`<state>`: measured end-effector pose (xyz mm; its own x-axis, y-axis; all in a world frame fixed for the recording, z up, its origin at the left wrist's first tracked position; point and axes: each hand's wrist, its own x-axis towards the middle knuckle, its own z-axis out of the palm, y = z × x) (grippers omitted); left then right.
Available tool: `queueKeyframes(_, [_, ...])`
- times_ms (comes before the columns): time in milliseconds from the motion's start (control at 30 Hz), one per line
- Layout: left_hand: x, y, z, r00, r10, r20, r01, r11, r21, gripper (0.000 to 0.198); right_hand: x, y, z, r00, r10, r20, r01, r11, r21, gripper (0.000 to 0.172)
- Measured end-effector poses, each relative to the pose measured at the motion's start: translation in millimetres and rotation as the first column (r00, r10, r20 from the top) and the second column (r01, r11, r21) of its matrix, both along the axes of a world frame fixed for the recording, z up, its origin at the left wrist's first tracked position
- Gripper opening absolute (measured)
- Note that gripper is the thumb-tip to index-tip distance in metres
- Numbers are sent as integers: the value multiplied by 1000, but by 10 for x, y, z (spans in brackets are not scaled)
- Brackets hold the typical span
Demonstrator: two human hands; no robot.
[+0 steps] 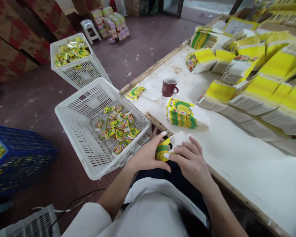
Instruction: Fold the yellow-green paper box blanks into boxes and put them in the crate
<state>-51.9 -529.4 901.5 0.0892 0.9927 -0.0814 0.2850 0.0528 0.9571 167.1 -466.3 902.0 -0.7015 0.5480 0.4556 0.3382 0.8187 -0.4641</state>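
Observation:
Over my lap I hold a yellow-and-green printed paper packet (pixel 162 150) with a white flap and a dark opening. My left hand (pixel 148 154) grips its left side, thumb below and fingers above. From the right, my right hand (pixel 193 164) presses its curled fingers on the white flap. White coverings show on some fingertips. Just beyond, on the table, lies a fanned stack of similar flat packets (pixel 181 113). To the left, a white plastic crate (pixel 71 131) holds many small folded yellow-and-green packets (pixel 118 126).
A maroon mug (pixel 169 88) and a loose yellow packet (pixel 136 92) are on the white table (pixel 239 164). Stacked yellow packets (pixel 259 92) cover its right side. Another filled white crate (pixel 74 70), a blue crate (pixel 22 161) and a white stool (pixel 90 30) stand on the floor.

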Motion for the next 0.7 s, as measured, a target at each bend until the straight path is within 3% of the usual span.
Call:
queueKeyframes(67, [135, 5, -24, 999, 15, -48, -17, 998, -52, 82, -81, -60, -69, 980, -134, -147, 125, 989, -73, 33])
queueKeyframes(100, [198, 0, -48, 996, 54, -73, -57, 997, -46, 73, -113, -80, -113, 941, -242, -235, 209, 965, -156, 43])
queueKeyframes(167, [298, -22, -108, 985, 112, -134, -114, 994, -3, 68, -160, -101, -207, 850, -415, -326, 267, 872, -411, 66])
queueKeyframes(200, [337, -37, -138, 980, 115, -165, -113, 993, 20, 72, -176, -104, -251, 837, -447, -316, 221, 804, -552, 70])
queueKeyframes(267, [400, -67, -195, 972, 103, -211, -93, 994, 56, 78, -198, -98, -324, 873, -409, -266, 49, 617, -785, 66])
queueKeyframes(333, [445, -90, -243, 965, 90, -248, -71, 994, 86, 78, -214, -79, -376, 906, -338, -255, -99, 416, -904, 61])
queueKeyframes(367, [459, -97, -262, 961, 86, -264, -59, 992, 108, 76, -221, -66, -395, 911, -318, -262, -146, 345, -927, 61])
queueKeyframes(433, [466, -102, -286, 954, 81, -287, -33, 985, 169, 67, -229, -40, -427, 911, -304, -279, -194, 281, -940, 62])
queueKeyframes(500, [446, -99, -282, 949, 81, -305, -8, 972, 233, 60, -226, -27, -445, 911, -289, -293, -210, 285, -935, 64])
queueKeyframes(567, [414, -89, -249, 945, 76, -317, 7, 967, 254, 59, -208, -45, -441, 913, -261, -313, -218, 337, -916, 64])
queueKeyframes(633, [391, -75, -209, 949, 34, -314, 30, 980, 197, 62, -179, -96, -409, 928, -204, -313, -196, 446, -873, 64])
queueKeyframes(700, [391, -61, -195, 959, -26, -283, 60, 992, 109, 66, -150, -164, -363, 959, -122, -255, -135, 596, -792, 63])
